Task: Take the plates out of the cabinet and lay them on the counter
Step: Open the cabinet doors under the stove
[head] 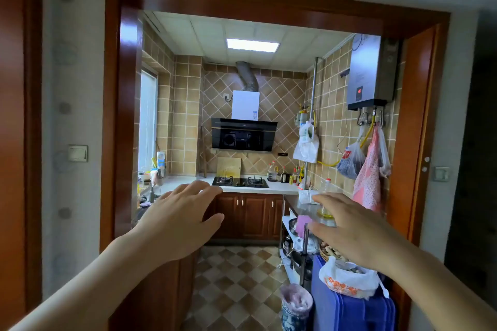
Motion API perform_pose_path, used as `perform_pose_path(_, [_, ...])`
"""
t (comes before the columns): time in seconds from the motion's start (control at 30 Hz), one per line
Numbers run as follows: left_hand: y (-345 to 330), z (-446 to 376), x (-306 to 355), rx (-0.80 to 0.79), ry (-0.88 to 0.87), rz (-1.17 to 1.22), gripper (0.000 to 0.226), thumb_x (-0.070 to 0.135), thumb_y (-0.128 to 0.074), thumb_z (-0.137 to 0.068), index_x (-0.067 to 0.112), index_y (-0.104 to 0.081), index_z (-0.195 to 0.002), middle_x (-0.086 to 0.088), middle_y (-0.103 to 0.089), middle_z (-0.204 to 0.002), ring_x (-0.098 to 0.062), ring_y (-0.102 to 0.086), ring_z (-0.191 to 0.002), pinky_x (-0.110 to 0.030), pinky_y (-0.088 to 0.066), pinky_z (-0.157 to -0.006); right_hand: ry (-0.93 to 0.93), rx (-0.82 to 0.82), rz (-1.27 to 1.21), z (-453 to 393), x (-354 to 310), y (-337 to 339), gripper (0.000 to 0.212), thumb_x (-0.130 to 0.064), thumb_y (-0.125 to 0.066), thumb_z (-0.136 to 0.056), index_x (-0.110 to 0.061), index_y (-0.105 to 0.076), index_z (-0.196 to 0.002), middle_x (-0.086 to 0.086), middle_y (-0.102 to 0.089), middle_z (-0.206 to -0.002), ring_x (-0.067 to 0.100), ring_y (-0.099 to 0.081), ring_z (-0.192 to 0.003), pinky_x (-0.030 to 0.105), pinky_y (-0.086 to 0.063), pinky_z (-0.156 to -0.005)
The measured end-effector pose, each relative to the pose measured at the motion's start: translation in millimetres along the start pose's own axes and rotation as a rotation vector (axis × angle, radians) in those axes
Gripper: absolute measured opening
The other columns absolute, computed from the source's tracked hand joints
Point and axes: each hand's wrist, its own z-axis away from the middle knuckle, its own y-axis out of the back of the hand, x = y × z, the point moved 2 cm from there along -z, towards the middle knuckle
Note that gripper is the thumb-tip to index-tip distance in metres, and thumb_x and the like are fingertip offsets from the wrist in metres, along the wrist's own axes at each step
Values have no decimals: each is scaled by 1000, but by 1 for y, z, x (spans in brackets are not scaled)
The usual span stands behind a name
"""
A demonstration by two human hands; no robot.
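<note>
Both hands were held out in front, palms down, fingers loosely spread and grasping nothing: the left hand before the doorway, the right hand over a cluttered rack. Beneath the right hand, a white plastic bag lay on a blue container, beside a basket of nuts. No plates showed; the brown cabinet stood closed under the white counter at the far wall.

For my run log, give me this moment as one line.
stage: at kitchen doorway | left hand: open, empty | right hand: open, empty | cabinets: shut | plates: not visible
</note>
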Motion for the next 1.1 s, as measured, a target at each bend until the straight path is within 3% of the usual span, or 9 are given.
perform_pose_path(0.17, [-19,-22,-10,-5,1,-10,53,62,-36,-89,40,-30,-138,14,-37,-145,-11,-40,-129,-34,-43,-100,21,2,56,-28,8,-18,65,-59,-39,-93,-32,-22,-150,-13,-23,-157,13,-32,-138,34,-30,-107])
perform_pose_path(0.33, [-50,-46,-31,-21,-5,-30,55,62,-35,-90,42,-27,-140,17,-33,-147,-11,-34,-134,-35,-34,-106,53,81,164,-65,7,-43,59,-56,-38,-92,-26,-34,-143,-7,-40,-146,15,-38,-131,34,-32,-106])
perform_pose_path(0.6, [-98,-120,-107,-24,-27,-49,56,64,-32,-90,41,-28,-141,18,-33,-148,-9,-32,-135,-34,-32,-107,-3,30,57,-161,3,-89,66,-58,-43,-90,-30,-26,-147,-13,-23,-155,12,-31,-137,31,-33,-104])
perform_pose_path(1.1, [-175,-245,-208,-93,-69,-30,56,63,-27,-92,42,-20,-144,15,-24,-153,-11,-26,-139,-36,-27,-112,-64,33,81,-312,-9,-155,69,-59,-42,-92,-28,-24,-150,-11,-24,-157,13,-31,-138,29,-30,-106])
